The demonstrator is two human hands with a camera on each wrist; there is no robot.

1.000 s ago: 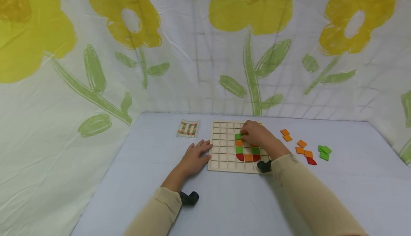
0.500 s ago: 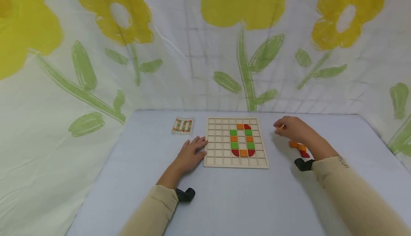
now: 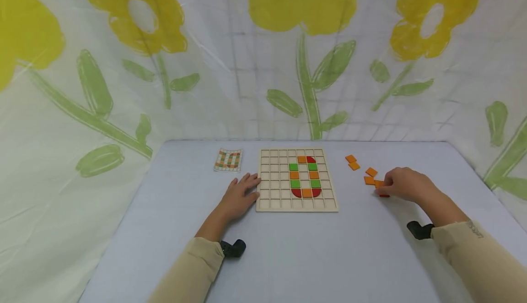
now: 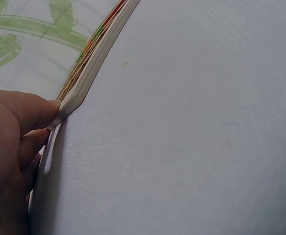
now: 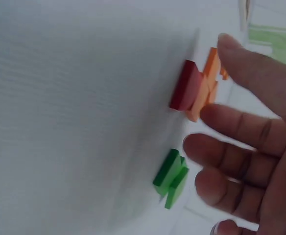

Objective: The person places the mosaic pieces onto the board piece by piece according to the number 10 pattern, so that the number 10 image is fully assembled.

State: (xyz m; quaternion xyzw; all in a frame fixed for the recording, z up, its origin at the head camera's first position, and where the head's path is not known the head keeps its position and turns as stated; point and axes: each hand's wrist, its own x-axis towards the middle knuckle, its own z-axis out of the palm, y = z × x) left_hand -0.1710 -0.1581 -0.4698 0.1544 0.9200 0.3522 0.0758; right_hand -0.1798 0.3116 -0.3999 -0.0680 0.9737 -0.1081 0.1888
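Note:
A pale wooden grid board lies on the table, with orange, green and red tiles set in some of its squares as a ring. My left hand rests at the board's left edge; in the left wrist view its thumb and fingertips touch the board's corner. To the right of the board, my right hand reaches down over loose tiles. The right wrist view shows its thumb and fingers spread apart, close to a red rounded tile and orange tiles, holding nothing. Green tiles lie below them in that view.
A small printed pattern card lies left of the board. Other loose orange tiles are scattered right of the board. Behind the table hangs a flower-printed cloth.
My right hand has left the board and moved right to the loose tiles. A red rounded tile now shows at the ring's upper right corner. The left hand stays at the edge.

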